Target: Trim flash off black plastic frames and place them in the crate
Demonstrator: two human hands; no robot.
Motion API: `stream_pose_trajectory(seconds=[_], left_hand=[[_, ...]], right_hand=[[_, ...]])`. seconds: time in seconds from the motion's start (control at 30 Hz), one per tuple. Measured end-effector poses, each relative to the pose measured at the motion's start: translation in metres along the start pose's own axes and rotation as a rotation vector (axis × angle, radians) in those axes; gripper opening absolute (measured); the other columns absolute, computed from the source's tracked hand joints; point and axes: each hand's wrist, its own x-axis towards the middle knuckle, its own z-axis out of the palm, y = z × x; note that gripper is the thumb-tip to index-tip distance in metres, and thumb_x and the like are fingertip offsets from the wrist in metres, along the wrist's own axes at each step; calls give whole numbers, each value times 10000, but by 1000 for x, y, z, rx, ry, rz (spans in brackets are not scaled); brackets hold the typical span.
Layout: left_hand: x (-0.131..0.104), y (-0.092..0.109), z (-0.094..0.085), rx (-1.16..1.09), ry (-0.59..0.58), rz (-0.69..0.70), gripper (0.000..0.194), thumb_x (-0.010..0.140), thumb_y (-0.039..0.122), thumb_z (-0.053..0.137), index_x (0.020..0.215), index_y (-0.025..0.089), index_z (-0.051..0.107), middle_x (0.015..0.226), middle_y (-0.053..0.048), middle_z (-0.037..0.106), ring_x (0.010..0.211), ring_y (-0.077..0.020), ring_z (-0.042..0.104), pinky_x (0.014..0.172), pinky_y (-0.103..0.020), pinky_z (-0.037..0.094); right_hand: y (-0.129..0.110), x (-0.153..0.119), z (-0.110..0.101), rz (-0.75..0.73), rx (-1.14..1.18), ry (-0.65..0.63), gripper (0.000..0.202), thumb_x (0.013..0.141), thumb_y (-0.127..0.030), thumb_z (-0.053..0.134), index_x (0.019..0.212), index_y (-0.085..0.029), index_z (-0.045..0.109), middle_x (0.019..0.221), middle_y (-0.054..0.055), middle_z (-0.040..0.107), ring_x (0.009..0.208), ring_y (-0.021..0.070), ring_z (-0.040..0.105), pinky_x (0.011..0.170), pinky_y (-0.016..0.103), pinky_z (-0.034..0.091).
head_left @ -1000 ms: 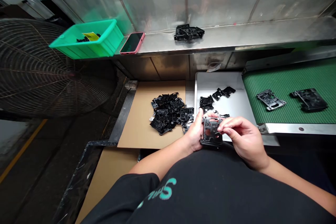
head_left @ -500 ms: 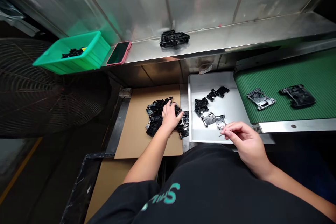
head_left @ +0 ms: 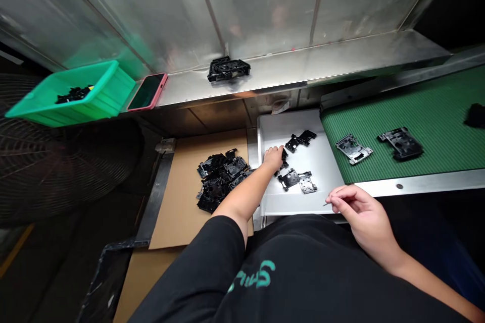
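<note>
My left hand is at the left side of the white tray, its fingers bent round a black plastic part that they partly hide. Between thumb and fingertips, my right hand pinches a thin pointed pin over the tray's near right corner. In the tray lie a pair of black plates at the back, another black plate, and a lighter, shiny plate beside it. A heap of similar black parts rests on the cardboard to the left, by my left forearm.
A green conveyor belt on the right carries several parts. On the metal shelf are black frames, a phone and a green bin of small black pieces. A large fan stands at left; cardboard covers the table.
My left hand has moved right, from the heap on the cardboard to the parts in the tray. My right hand keeps its pinch on the pin. The view has shifted, and another dark part shows on the belt.
</note>
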Motion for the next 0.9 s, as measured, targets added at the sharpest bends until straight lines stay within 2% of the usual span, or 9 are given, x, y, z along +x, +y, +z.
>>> stream_pose_trajectory(seconds=[0.1,0.17,0.23,0.3,0.43,0.57,0.63,0.73,0.9], left_hand=[[-1,-2,-5,-180,11,-54,488,975,371,713,1414,190,604,1506,-134,575,1384,-319,564,1163,-583,482],[-8,0,-9,-355,25,-86,620,933,295,734,1509,216,520,1525,-146,548,1416,-320,537,1201,-548,445],[-21,6,-13,-572,20,-118,746,930,267,677,1610,248,372,1463,-149,583,1345,-294,603,1164,-494,481],[-41,15,-15,-810,-9,-137,713,980,346,558,1636,258,294,1331,-136,652,1179,-264,703,1058,-470,558],[-97,39,-14,-1224,-104,-139,605,1033,590,376,1510,229,471,1126,-133,721,957,-259,763,905,-477,630],[-150,64,-9,-1753,-339,-179,486,1052,607,428,1381,277,563,1039,-100,741,869,-238,773,899,-490,637],[-168,74,-8,-1846,-421,-164,455,1063,590,428,1367,278,560,1034,-97,745,862,-237,778,891,-482,639],[-188,82,-11,-1863,-493,-102,474,1052,602,461,1369,262,550,1047,-102,741,890,-255,782,877,-465,640],[-209,83,-22,-1884,-527,-60,507,1021,615,536,1366,245,571,1063,-102,743,880,-255,786,846,-436,640]], right_hand=[[2,0,-8,7,-6,47,122,954,-349,795,920,-242,745,904,43,721,809,172,681,718,289,597],[4,0,-12,5,-7,90,112,956,-345,794,933,-245,746,909,43,709,852,187,690,723,298,593],[5,1,-15,-1,1,122,105,958,-334,794,928,-248,741,905,41,698,897,200,697,728,303,586],[5,3,-15,-13,17,132,105,961,-319,790,908,-251,731,890,36,690,928,208,699,749,310,583],[1,10,-8,-70,36,109,109,961,-292,789,886,-253,720,896,39,703,926,210,697,777,332,583],[-9,18,5,-184,38,75,81,963,-255,781,907,-256,723,899,39,725,908,205,699,806,343,584],[-13,21,11,-240,39,61,81,961,-238,781,909,-255,721,898,37,732,903,202,701,826,348,582],[-15,23,20,-272,47,39,79,965,-220,774,918,-253,720,912,40,740,913,203,705,832,351,581],[-14,20,35,-285,63,35,82,958,-205,780,915,-247,724,922,47,755,975,218,733,850,360,591]])
